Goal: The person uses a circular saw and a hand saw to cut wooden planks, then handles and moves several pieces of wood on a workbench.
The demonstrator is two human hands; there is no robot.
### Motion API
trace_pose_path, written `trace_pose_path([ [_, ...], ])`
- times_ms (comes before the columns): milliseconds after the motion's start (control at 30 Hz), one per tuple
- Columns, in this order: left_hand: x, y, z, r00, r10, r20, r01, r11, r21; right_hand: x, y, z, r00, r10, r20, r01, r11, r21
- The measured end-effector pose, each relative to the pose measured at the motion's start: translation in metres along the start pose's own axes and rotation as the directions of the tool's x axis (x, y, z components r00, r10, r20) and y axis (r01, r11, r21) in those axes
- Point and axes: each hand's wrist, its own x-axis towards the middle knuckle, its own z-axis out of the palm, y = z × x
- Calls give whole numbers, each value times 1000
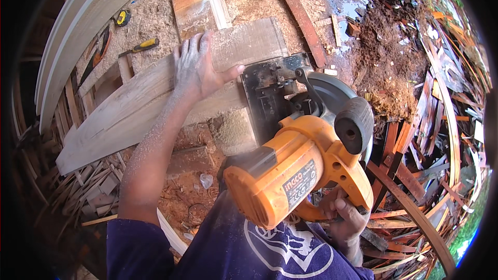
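Observation:
A circular saw [306, 161] with an orange body rests its dark base plate [267, 93] on the right part of a pale wooden board [249, 44]. My right hand [342, 215] is wrapped round the saw's rear handle. Dusted with sawdust, my left hand [197, 67] lies on the board with fingers spread and thumb stretched toward the base plate. The grey blade guard [332, 93] shows on the saw's right side. Whether the blade is in the wood is hidden by the saw.
Curved pale boards [78, 26] stand at the far left. Near them lie a yellow tape measure [123, 18] and a yellow-handled screwdriver [145, 45]. A reddish plank [305, 31] lies on the ground beyond the saw. Heaps of wood offcuts [415, 176] cover the right side.

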Motion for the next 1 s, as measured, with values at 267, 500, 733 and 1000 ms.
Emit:
trace_pose_path([
  [267, 0, 1, -1, 1000, -12, 3, 12, 1000, -14, 2, -2, 5, 999, 46, -17, -44, 994, 102],
  [500, -2, -3, 6, 1000, -6, -8, 6, 1000, -9, 5, -6, 8, 1000, 26, -14, -24, 995, 99],
  [733, 1, 2, -4, 1000, -7, 8, 7, 1000, -19, 8, -5, 9, 1000, 14, -10, -13, 997, 75],
  [1000, 1, 0, -3, 999, -19, 38, 20, 1000, -22, 13, -7, 13, 1000, -18, -5, 18, 997, 72],
])
